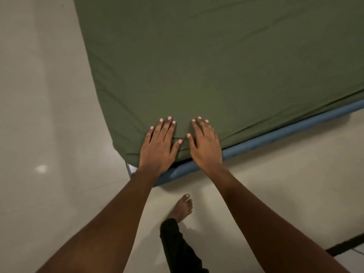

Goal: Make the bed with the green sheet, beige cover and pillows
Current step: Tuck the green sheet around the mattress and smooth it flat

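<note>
"At the near corner of the bed (295, 127), look: the left hand (157, 147) and the right hand (205, 147) lie side by side, palms down on the green sheet (216, 66)."

"Gripping it?"

"No. The fingers (167, 126) of both hands are straight and a little spread, pressing flat on the cloth just inside the edge. Nothing is pinched. The 2 thumbs nearly meet over a small crease."

"So the sheet is on?"

"As far as I can see, yes. It covers all of the top that shows and wraps down over this corner and the left side. It lies mostly smooth, with faint ripples near the hands and along the right edge. Below the hem on the right a blue strip of the bed is bare, so I judge the tuck on that side may want finishing."

"And the beige cover, the pillows?"

"Neither shows on this end of the bed or on the floor (49, 95) around it. By my reckoning 1 step of 3 is close to done. The cover is not yet spread and the pillows are not yet set."

"Where does the person stand?"

"Right at the corner, 1 bare foot (182, 207) on the floor just short of the bed."
</note>
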